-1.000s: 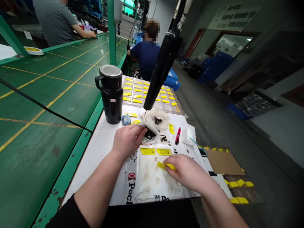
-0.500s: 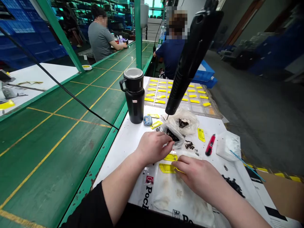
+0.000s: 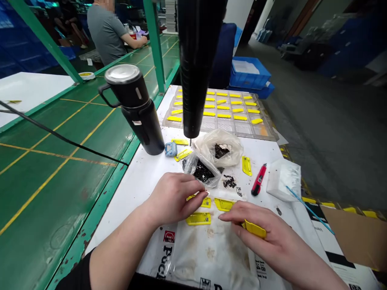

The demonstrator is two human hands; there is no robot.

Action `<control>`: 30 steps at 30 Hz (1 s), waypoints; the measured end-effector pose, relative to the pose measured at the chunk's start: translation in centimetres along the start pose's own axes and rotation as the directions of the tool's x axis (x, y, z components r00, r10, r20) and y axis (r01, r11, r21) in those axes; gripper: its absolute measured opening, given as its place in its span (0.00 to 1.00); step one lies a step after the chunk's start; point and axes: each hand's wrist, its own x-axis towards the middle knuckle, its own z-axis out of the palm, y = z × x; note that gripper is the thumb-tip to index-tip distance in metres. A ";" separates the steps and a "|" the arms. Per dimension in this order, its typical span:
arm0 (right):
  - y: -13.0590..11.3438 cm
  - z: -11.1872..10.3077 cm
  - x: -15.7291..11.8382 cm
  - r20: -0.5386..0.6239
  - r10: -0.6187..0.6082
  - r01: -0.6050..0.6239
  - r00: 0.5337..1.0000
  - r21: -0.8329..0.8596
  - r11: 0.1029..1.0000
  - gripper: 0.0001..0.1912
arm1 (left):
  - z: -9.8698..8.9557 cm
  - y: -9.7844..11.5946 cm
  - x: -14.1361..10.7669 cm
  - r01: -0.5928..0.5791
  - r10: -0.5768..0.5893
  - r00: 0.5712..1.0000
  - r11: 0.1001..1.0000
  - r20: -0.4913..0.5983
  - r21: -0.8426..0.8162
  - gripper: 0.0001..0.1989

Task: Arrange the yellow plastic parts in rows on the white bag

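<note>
My left hand (image 3: 178,197) has its thumb and fingers brought together just in front of a small clear bag (image 3: 216,177) of tiny black parts. Whatever is in that pinch is too small to make out. In my right hand (image 3: 266,237), a yellow plastic piece (image 3: 255,229) sticks out between the curled fingers and the palm. Its forefinger points toward the left hand, over a white printed bag (image 3: 211,257). Several flat yellow pieces lie between the hands, among them one piece (image 3: 198,218) near the left thumb and another (image 3: 223,204) by the right fingers.
A black power screwdriver (image 3: 195,88) hangs tip-down over the table. Behind are a second bag (image 3: 234,151) of dark bits and a tray (image 3: 208,125) of yellow pieces. A black flask (image 3: 145,125) stands left; a red cutter (image 3: 259,180) lies right. A co-worker (image 3: 105,32) sits across the green conveyor (image 3: 75,177).
The view has shifted, with the bench lower and flask further left. My left hand has drawn back from the small bag's mouth. A yellow piece now shows inside my right hand.
</note>
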 end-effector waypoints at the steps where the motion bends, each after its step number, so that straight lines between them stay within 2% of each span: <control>1: 0.0 0.0 0.0 -0.013 0.015 -0.014 1.000 0.002 1.000 0.15 | 0.0 0.1 0.0 0.004 -0.004 1.000 1.000 0.013 -0.012 0.11; 9: 0.1 -0.4 -0.9 0.017 0.086 -0.086 0.996 -0.039 0.996 0.21 | 0.2 -0.3 0.0 0.018 -0.016 0.993 1.000 0.121 -0.021 0.09; 13: -0.2 -0.5 -1.1 0.035 0.134 -0.132 0.990 -0.046 0.990 0.14 | -0.1 -0.6 -0.1 0.022 -0.016 0.982 0.999 0.186 -0.032 0.11; 16: -0.6 -0.6 -0.6 0.042 0.147 -0.139 0.988 -0.149 0.979 0.11 | -0.3 -0.5 -0.1 0.044 -0.014 0.963 0.993 0.269 -0.105 0.11; 19: -0.8 -0.5 -0.3 0.060 0.068 -0.053 0.996 -0.231 0.972 0.11 | -0.1 -0.2 0.0 0.067 -0.017 0.906 0.992 0.424 -0.103 0.08; 22: -0.5 -0.1 -0.3 0.110 -0.015 0.043 0.994 -0.262 0.964 0.11 | 0.2 0.0 0.1 0.091 -0.095 0.817 0.995 0.568 0.035 0.04; 27: 0.3 1.1 -0.3 0.142 -0.122 0.174 0.982 -0.449 0.877 0.19 | 0.6 0.1 0.4 0.125 -0.212 0.726 0.976 0.654 0.178 0.05; 30: 0.4 1.5 0.0 0.132 -0.209 0.247 0.969 -0.450 0.858 0.19 | 0.6 0.4 0.6 0.121 -0.229 0.695 0.972 0.682 0.202 0.04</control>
